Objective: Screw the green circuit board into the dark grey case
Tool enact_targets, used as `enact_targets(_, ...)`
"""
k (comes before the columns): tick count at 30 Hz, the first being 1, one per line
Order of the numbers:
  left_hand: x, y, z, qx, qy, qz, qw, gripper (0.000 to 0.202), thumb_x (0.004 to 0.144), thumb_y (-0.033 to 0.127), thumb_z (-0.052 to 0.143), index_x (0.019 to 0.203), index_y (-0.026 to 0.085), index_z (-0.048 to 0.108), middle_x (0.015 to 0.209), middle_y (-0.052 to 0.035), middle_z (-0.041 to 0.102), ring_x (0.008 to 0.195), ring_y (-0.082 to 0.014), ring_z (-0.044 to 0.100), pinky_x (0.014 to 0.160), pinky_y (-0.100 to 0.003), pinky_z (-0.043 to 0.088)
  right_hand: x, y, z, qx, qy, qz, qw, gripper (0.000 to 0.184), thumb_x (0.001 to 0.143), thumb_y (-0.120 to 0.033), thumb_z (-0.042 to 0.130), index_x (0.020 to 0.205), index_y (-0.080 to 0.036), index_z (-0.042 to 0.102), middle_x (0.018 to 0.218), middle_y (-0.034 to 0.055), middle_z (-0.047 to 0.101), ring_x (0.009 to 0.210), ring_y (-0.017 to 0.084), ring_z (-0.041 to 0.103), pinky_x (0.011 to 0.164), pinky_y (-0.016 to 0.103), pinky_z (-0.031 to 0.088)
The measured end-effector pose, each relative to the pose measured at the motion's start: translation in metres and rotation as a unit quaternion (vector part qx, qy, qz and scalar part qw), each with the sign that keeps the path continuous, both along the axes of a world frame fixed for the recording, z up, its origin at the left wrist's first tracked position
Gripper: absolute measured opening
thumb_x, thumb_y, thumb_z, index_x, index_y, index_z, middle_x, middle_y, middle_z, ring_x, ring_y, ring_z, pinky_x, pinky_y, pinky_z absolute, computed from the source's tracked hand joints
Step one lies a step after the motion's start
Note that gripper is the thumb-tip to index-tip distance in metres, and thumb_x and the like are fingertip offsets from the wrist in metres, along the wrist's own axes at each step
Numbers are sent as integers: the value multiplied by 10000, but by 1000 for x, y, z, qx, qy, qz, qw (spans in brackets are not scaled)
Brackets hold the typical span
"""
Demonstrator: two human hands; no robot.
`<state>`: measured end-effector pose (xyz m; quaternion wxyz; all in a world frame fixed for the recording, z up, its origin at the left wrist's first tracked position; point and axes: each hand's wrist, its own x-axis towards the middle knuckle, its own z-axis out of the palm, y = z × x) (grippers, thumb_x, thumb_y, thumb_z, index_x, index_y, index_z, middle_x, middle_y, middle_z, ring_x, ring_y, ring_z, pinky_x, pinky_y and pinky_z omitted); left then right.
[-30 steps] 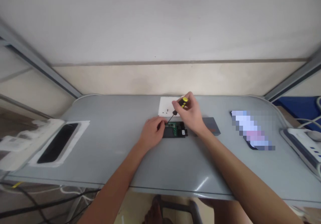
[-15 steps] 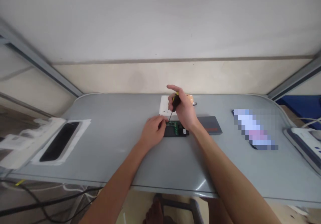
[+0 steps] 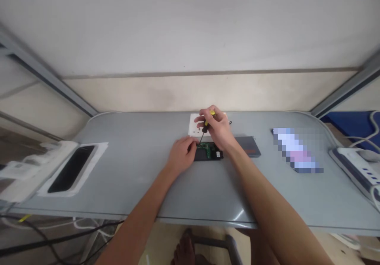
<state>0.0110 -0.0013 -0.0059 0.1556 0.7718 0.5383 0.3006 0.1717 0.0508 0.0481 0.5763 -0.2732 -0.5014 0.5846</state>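
Observation:
A small black device with an exposed green circuit board (image 3: 208,152) lies in the middle of the grey table (image 3: 142,178). My left hand (image 3: 181,155) rests at its left end, fingers curled against it and steadying it. My right hand (image 3: 216,132) is closed on a screwdriver (image 3: 205,127) with a black and yellow handle. The screwdriver stands nearly upright, its tip down on the left part of the board.
A white sheet (image 3: 196,125) with a few tiny dark parts lies just behind the device. A flat grey cover (image 3: 249,146) sits to its right. A black phone on white foam (image 3: 70,168) lies far left, a blurred object (image 3: 297,150) and power strip (image 3: 354,168) right.
My right hand has shifted its hold on the screwdriver, whose handle went from leaning right to nearly upright. The left hand and the device have stayed in place.

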Motion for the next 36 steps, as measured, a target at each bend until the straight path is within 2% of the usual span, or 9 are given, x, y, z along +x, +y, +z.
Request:
enact_targets(3,0,0,-1,-1,-2,1,1000,251,1003,188,456,1003,237,702,1041,-43,761,1003,-228,674,959,-409,498,0,1,-1,11,2,-29,1000,536,818,-677,725,830,-267,380,650,-77,450,516,95,441,505,249,387)
enact_targets(8,0,1,-2,5,-12,-2,1000,248,1000,171,463,1007,233,703,1043,-39,758,1016,-229,677,951,-397,499,-1,2,0,20,-3,3,1000,512,929,-755,477,1030,-267,593,697,-36,438,548,112,448,506,270,379)
enact_targets(12,0,1,-2,7,-9,-2,1000,244,1004,174,463,1018,234,699,1055,-36,756,1014,-225,675,959,-394,495,1,0,-1,13,13,12,1000,444,860,-639,705,838,-254,485,760,-27,546,611,106,535,545,255,421)
enact_targets(17,-1,2,-2,-1,4,-3,1000,232,998,172,466,996,226,691,1026,-46,754,981,-228,680,932,-389,493,-2,0,0,25,36,-5,999,453,882,-681,648,844,-262,480,595,-85,357,481,88,326,458,239,289)
enact_targets(20,-2,2,-1,-1,2,-5,1000,231,998,170,465,987,223,690,1023,-44,750,982,-229,676,931,-388,490,-1,1,1,25,55,33,998,474,955,-700,500,962,-241,620,646,-47,424,517,100,393,491,262,340)
enact_targets(24,-2,2,-1,3,-11,-8,1000,233,992,162,474,995,220,699,1032,-40,751,990,-223,675,943,-383,494,1,1,1,0,56,19,998,443,853,-625,720,818,-239,505,767,-18,578,617,110,550,546,260,420)
enact_targets(27,-2,2,-1,2,-14,-8,1000,237,992,162,476,1017,218,705,1045,-41,753,1002,-224,674,948,-384,497,0,1,-1,-18,59,-1,998,545,803,-620,777,790,-254,374,637,-81,468,488,77,404,478,238,320)
enact_targets(30,-2,1,-1,-5,-10,-7,1000,242,1001,172,471,1030,221,706,1054,-43,752,1017,-230,672,954,-387,494,-2,2,-1,-4,61,4,998,464,878,-696,638,863,-259,483,576,-96,330,471,84,283,468,246,244)
enact_targets(36,-2,0,-1,-3,-2,-3,1000,227,1006,174,468,1010,224,690,1043,-39,746,997,-229,672,955,-395,487,1,0,1,7,33,24,999,396,915,-632,634,906,-237,613,735,-14,544,631,122,520,571,275,391)
